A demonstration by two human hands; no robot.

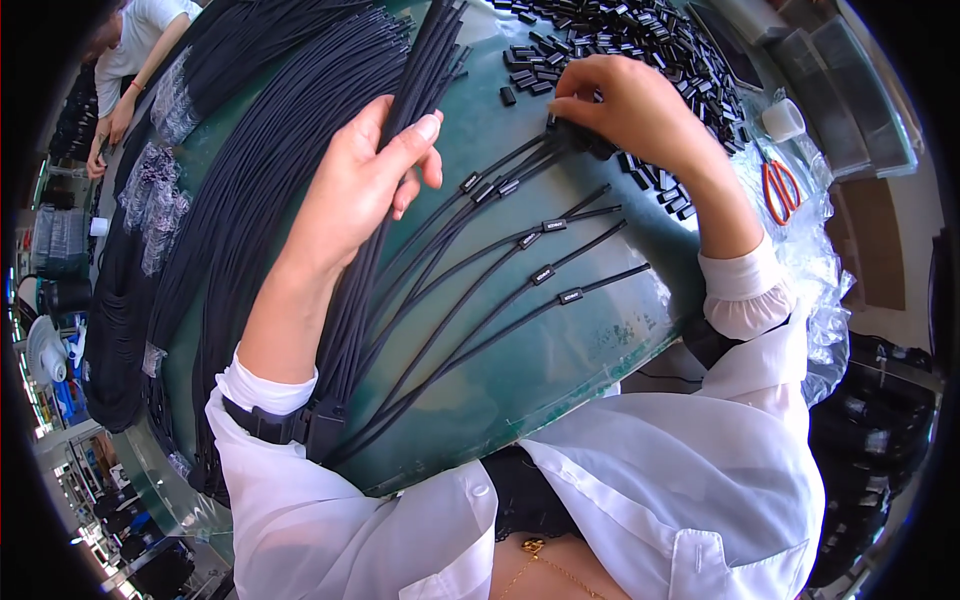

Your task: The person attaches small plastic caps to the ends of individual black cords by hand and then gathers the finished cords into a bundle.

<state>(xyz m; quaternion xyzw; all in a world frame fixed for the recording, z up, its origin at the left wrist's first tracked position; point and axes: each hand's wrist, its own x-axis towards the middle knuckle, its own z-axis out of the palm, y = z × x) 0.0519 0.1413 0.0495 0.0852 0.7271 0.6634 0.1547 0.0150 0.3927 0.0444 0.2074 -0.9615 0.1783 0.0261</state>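
**Hands on black cables at a green table**

The left hand (365,185), in the centre-left of the frame, was closed around a thick bundle of black cables (410,90) that ran from the top centre down toward the lower left, thumb on top and fingers wrapped beneath. The right hand (630,110), in the upper right, was pinched shut on the ends of a few cables, fingertips curled down among a pile of small black clips (620,40) scattered across the top right of the green table (560,350).

Between the hands, several loose cables fanned out across the middle of the frame, each bearing a small black sleeve (543,274) near its end. More cable bundles (250,200) lay along the left side of the table. Orange-handled scissors (780,188) rested on clear plastic at the right edge. In the upper left corner another person (125,60) in a white shirt worked at the same table.
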